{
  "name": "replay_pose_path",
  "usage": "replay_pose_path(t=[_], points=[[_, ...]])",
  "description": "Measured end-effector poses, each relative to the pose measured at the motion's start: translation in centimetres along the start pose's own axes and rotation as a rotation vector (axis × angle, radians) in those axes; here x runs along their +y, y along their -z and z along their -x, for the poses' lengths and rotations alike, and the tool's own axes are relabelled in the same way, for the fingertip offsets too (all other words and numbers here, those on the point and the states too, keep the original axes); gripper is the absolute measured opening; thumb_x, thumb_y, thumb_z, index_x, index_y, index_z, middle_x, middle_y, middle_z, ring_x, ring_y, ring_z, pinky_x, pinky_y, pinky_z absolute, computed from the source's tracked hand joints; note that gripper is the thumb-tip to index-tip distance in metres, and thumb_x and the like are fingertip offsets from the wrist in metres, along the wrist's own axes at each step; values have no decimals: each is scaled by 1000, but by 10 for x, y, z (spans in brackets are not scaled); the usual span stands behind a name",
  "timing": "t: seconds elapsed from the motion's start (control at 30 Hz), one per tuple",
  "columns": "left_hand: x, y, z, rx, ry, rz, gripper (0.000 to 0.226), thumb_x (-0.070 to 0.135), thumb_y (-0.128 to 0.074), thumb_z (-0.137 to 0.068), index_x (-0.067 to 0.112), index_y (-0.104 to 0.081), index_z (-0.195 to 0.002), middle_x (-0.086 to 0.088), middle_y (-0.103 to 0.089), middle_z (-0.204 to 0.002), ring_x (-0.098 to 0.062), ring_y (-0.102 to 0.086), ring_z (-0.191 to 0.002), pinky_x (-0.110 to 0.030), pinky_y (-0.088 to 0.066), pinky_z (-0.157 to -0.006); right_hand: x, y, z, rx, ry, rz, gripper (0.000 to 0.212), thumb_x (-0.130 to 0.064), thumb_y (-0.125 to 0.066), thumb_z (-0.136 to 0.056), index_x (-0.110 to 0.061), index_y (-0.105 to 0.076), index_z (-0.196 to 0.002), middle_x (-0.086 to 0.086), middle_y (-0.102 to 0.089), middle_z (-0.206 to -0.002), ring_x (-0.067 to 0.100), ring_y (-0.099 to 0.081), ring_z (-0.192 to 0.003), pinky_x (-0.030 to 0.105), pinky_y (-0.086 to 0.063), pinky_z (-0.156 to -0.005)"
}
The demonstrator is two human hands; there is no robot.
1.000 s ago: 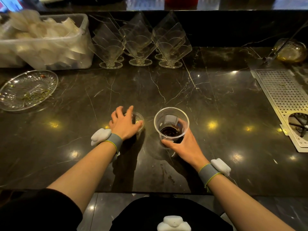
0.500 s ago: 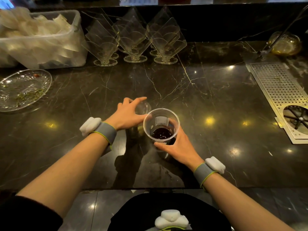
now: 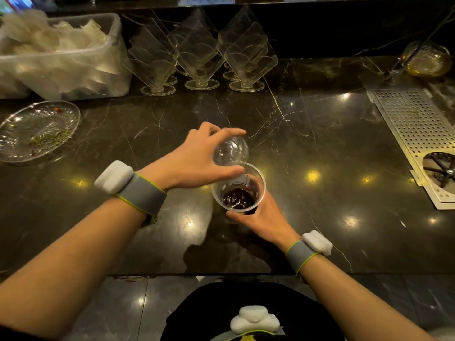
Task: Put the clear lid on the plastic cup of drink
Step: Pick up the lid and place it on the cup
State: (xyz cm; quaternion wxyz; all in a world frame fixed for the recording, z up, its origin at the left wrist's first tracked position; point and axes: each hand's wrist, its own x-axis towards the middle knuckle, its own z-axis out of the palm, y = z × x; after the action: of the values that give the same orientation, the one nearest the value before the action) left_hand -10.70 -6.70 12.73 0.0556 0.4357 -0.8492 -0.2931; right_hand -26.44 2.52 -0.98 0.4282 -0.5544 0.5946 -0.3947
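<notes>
A clear plastic cup with a dark drink at its bottom stands on the black marble counter, near the front edge. My right hand wraps around the cup's near side from below. My left hand holds the clear domed lid between thumb and fingers, tilted on edge. The lid hangs just above and behind the cup's far-left rim, its lower edge close to the rim.
A glass dish with herb scraps lies at the left. Behind it is a plastic tub of white packets, then several clear napkin stands. A perforated metal drain tray runs along the right, with a round glass vessel behind.
My left hand picked the lid up off the counter and carried it right and up to the cup's rim. My right hand has kept hold of the cup.
</notes>
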Motion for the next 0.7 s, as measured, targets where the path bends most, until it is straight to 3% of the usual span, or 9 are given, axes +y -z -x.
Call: replay_pose_path(t=[0.23,0.4,0.53,0.7], points=[[19,-21,11,-67,-100,-237,73,62,-57,-74,51,-24,-138,2,-29,-138,-20,-29,-124,-42,-43,-99,2,-1,-5,1,8,6,87,-40,-85,-67,-26,-39,-139,-6,-55,-136,7,-51,-127,42,-44,-107],[14,-33,10,-65,-107,-369,75,64,-56,-74,49,-22,-139,-2,-30,-139,-23,-31,-123,-46,-44,-98,1,-3,-6,4,7,6,87,-44,-83,-66,-27,-39,-140,-6,-55,-134,5,-52,-124,40,-47,-103],[10,-41,10,-72,-115,-439,78,66,-54,-74,46,-21,-141,-4,-29,-141,-25,-30,-124,-47,-45,-96,0,-4,-5,4,17,-19,88,-34,-84,-67,-28,-36,-140,-4,-54,-133,7,-52,-123,39,-46,-104],[8,-44,7,-55,-128,-460,78,69,-51,-74,45,-19,-142,-4,-29,-140,-25,-31,-123,-45,-45,-94,-2,-5,-6,-4,29,-34,90,-35,-84,-68,-29,-33,-142,-3,-52,-136,7,-50,-126,41,-46,-105]])
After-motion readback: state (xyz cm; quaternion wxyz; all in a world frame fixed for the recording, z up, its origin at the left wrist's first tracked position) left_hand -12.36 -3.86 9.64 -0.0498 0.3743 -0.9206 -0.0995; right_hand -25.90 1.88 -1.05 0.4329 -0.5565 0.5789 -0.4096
